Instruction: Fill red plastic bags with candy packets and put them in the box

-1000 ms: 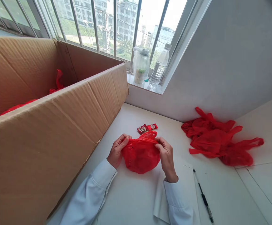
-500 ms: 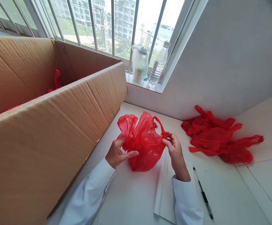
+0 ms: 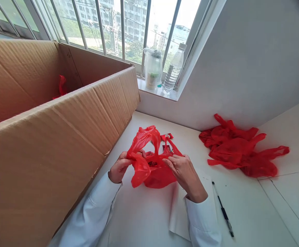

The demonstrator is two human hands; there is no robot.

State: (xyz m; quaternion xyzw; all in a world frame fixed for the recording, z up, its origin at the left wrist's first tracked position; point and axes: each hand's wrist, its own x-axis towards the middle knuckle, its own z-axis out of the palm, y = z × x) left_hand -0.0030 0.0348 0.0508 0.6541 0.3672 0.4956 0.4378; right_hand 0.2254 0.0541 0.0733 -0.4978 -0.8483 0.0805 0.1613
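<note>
A thin red plastic bag (image 3: 161,178) with loop handles rests on the white table, its mouth partly open. Small dark-and-red items show inside the opening, too hidden to name. My left hand (image 3: 119,167) pinches the bag's gathered left handle and holds it up. On the other side, my right hand (image 3: 184,171) grips the right part of the rim with its fingers closed. Just behind the bag lies a small red wrapped packet (image 3: 167,137), and another dark red piece is partly hidden by the right handle.
A large open cardboard box (image 3: 92,127) with red plastic inside fills the left. More red plastic bags (image 3: 239,147) lie heaped at right. Paper (image 3: 181,219) and a pen (image 3: 223,211) lie near my right arm. A water bottle (image 3: 174,70) and a bagged cup (image 3: 152,70) stand on the windowsill.
The bag's mouth has been pulled open, so its contents show. My left hand has moved left with the handle, and my right hand has shifted inward onto the rim. Packets behind are now exposed.
</note>
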